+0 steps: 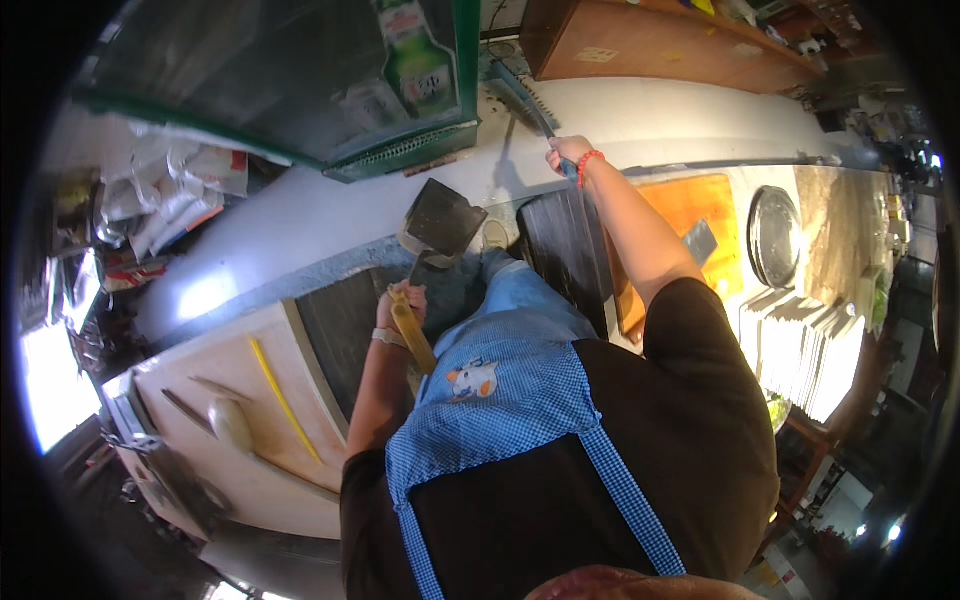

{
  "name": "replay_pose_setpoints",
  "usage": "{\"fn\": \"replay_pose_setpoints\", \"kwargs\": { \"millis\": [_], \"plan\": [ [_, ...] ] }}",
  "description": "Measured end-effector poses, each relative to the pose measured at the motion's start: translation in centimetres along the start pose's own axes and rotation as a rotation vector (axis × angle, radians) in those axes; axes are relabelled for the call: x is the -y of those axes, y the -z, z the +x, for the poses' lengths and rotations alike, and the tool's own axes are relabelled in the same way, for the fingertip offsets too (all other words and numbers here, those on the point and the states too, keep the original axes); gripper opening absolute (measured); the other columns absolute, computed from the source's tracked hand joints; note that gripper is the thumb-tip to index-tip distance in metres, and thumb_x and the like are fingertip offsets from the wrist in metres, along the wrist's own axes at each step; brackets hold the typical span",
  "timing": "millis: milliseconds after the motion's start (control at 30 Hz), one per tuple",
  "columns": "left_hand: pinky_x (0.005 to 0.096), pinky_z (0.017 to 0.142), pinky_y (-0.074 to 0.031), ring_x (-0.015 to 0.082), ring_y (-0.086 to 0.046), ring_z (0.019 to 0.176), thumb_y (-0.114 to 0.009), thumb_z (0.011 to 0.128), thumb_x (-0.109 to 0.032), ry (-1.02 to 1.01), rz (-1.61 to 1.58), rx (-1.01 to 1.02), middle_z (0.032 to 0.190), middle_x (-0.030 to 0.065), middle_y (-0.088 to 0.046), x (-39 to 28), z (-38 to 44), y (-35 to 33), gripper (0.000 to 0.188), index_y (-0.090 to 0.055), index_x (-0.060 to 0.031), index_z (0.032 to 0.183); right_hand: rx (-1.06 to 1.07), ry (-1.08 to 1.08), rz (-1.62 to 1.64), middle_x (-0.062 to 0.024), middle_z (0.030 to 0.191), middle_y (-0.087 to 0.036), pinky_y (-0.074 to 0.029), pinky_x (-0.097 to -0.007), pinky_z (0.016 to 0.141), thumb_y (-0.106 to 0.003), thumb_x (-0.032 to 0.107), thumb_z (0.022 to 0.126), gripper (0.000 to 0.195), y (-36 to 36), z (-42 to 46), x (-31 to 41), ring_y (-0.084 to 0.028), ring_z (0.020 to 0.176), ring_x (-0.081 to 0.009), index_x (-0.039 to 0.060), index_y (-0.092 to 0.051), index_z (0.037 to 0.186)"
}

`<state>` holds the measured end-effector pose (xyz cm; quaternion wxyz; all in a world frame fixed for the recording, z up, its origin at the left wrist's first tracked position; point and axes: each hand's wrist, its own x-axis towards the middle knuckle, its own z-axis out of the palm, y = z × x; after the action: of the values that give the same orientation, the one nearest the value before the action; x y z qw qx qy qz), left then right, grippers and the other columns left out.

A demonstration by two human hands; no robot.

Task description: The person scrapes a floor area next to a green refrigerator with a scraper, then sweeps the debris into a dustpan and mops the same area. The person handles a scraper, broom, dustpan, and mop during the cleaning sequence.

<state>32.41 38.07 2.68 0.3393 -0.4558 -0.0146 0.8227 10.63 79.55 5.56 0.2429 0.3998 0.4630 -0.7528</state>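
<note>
My right hand (568,155), with a red bead bracelet at the wrist, grips the handle of a blue brush (521,94). The brush reaches ahead to the pale floor, and its dark bristles face right. Dark bits of debris lie on the floor left of the brush head. My left hand (405,304) is closed around the handle of a dark dustpan (444,219). A yellowish wooden end (412,330) of that handle sticks back towards my apron. The pan is held low in front of me, beside my left shoe (495,234).
A green-framed drinks cooler (405,150) stands ahead left, and a wooden cabinet (660,45) ahead right. At right, a counter bears an orange cutting board (694,225), a cleaver (700,241) and round trays (775,236). A pale worktable (247,480) at left holds a yellow stick (285,401).
</note>
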Motion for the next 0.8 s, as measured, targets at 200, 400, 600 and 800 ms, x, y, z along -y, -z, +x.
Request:
{"fn": "replay_pose_setpoints", "kwargs": {
  "millis": [200, 400, 600, 800],
  "plan": [
    [0.0234, 0.047, -0.045, 0.0125, -0.052, 0.053, -0.057, 0.090, -0.021, 0.006, 0.122, -0.222, 0.064, 0.0029, -0.054, -1.5, 6.7, -7.1, 0.026, -0.051, 0.0040, 0.096, -0.046, 0.020, -0.580, -0.0111, 0.060, -0.051, -0.040, -0.0310, 0.038, -0.051, 0.012, 0.094, 0.021, 1.2, 14.1, 7.1, -0.049, 0.044, -0.0189, -0.0027, -0.046, 0.080],
    [0.0237, 0.046, -0.043, 0.0123, -0.050, 0.051, -0.058, 0.091, -0.020, 0.071, 0.008, -0.247, 0.064, 0.0022, -0.052, -2.9, 13.8, -12.5, 0.031, -0.050, 0.0067, 0.105, 0.171, 0.220, -1.290, -0.0197, 0.069, -0.064, -0.051, -0.0430, 0.054, -0.046, 0.022, 0.096, 0.029, 6.3, 25.5, 9.5, -0.064, 0.055, -0.0302, -0.0060, -0.055, 0.100],
    [0.0240, 0.047, -0.044, 0.0125, -0.051, 0.052, -0.062, 0.089, -0.019, -0.045, 0.147, -0.222, 0.066, 0.0020, -0.053, -3.6, 18.3, -11.8, 0.037, -0.050, 0.0077, 0.111, -0.106, 0.081, -1.375, -0.0224, 0.090, -0.067, -0.054, -0.0449, 0.066, -0.042, 0.016, 0.095, 0.038, 5.7, 24.4, 11.2, -0.069, 0.075, -0.0342, 0.0068, -0.046, 0.132],
    [0.0253, 0.050, -0.048, 0.0139, -0.053, 0.054, -0.064, 0.087, -0.020, 0.108, -0.006, -0.268, 0.072, 0.0039, -0.058, -4.4, 22.0, -14.0, 0.038, -0.052, 0.0078, 0.109, -0.125, 0.165, -1.636, -0.0200, 0.100, -0.061, -0.051, -0.0418, 0.070, -0.041, 0.013, 0.095, 0.048, 15.4, 25.6, 9.0, -0.062, 0.088, -0.0311, 0.0157, -0.039, 0.142]
  ]
}}
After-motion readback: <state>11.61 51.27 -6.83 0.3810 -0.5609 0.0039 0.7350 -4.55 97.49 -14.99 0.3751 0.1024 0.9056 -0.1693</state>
